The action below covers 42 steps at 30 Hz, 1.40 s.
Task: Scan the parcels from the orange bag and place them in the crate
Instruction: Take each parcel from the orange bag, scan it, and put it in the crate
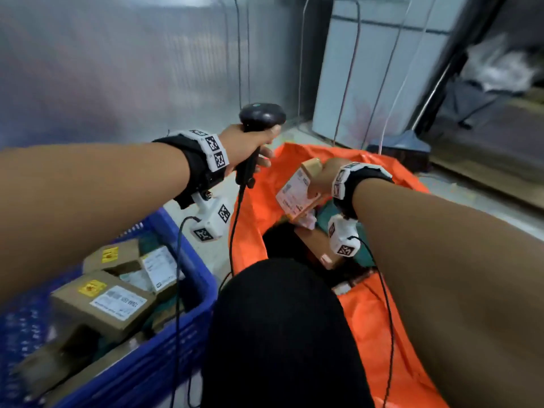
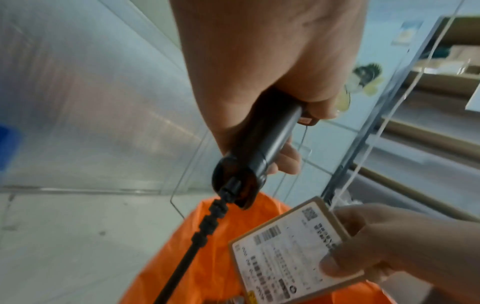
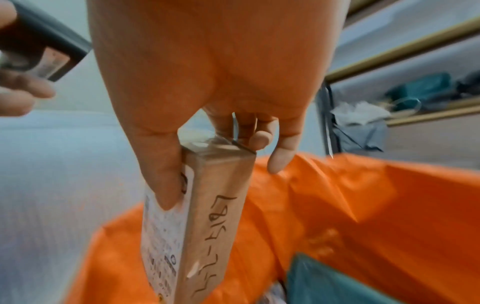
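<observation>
My left hand (image 1: 253, 145) grips the handle of a black barcode scanner (image 1: 262, 114), its head raised above the orange bag (image 1: 382, 304). In the left wrist view the scanner handle (image 2: 262, 148) and its cord run down toward the bag. My right hand (image 1: 321, 178) holds a small cardboard parcel (image 1: 295, 192) with a white label above the bag's opening. The thumb presses on the label side (image 3: 166, 226) and the fingers wrap the far side. The label (image 2: 285, 257) faces the scanner. A blue crate (image 1: 164, 346) at lower left holds several cardboard parcels (image 1: 103, 304).
More parcels, one teal (image 3: 337, 283), lie inside the orange bag. A black-clothed knee (image 1: 282, 334) sits between crate and bag. A translucent wall (image 1: 117, 69) stands behind, with a broom (image 1: 403, 142) and shelving at the right.
</observation>
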Motion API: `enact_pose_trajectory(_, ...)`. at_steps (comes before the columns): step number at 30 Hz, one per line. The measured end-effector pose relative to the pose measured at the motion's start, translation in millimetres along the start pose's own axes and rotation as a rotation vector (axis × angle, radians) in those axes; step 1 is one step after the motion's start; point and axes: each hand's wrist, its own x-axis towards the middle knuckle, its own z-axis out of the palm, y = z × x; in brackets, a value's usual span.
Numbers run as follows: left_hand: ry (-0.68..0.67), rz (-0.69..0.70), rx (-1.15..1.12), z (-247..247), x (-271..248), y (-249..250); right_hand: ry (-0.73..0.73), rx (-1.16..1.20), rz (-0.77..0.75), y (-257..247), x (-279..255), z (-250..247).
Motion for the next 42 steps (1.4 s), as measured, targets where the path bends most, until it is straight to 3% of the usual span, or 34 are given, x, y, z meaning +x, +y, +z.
enact_pose_trajectory(2,0.083,0.042,0.005,-40.7,-28.5,24.5,0.078,-0.005,-0.097,-45.4,-39.0,-39.2)
enact_pose_trajectory(6,0.25,0.092,0.002,-129.3,-86.2,44.9,0.083,0.117,-0.306,-129.0,-94.6,-75.5)
enact_pose_trajectory(10,0.399,0.102,-0.028,-218.0,-148.5,43.6,0.038,0.323,-0.47,-215.3,-148.4,-65.1)
enact_pose_trajectory(14,0.563,0.088,-0.077,-288.4,-212.6,24.4,-0.003,0.225,-0.701,-296.2,-202.1,-30.4)
enact_pose_trajectory(18,0.688,0.076,-0.157,-320.6,-252.1,-16.2,-0.096,0.275,-0.722,-337.0,-218.1,9.7)
enact_pose_trajectory(21,0.858,0.074,-0.284,-334.1,-265.7,-69.3,-0.134,0.351,-0.652,-352.4,-199.5,55.9)
enact_pose_trajectory(24,1.027,-0.008,-0.296,-335.1,-268.1,-113.3,-0.169,0.264,-0.612,-347.4,-172.6,96.4)
enact_pose_trajectory(27,0.939,-0.07,-0.309,-337.7,-270.5,-119.7,-0.214,0.116,-0.647,-358.8,-151.1,107.2)
enact_pose_trajectory(31,0.773,-0.098,-0.315,-328.9,-270.6,-105.7,-0.174,0.324,-0.588,-382.0,-134.1,111.4)
enact_pose_trajectory(37,0.746,-0.1,-0.31,-323.6,-268.2,-108.1,-0.323,0.56,-0.544,-397.4,-139.0,113.6)
enact_pose_trajectory(42,0.737,-0.129,-0.26,-321.9,-267.8,-110.3,-0.288,0.558,-0.527,-385.6,-132.2,111.9)
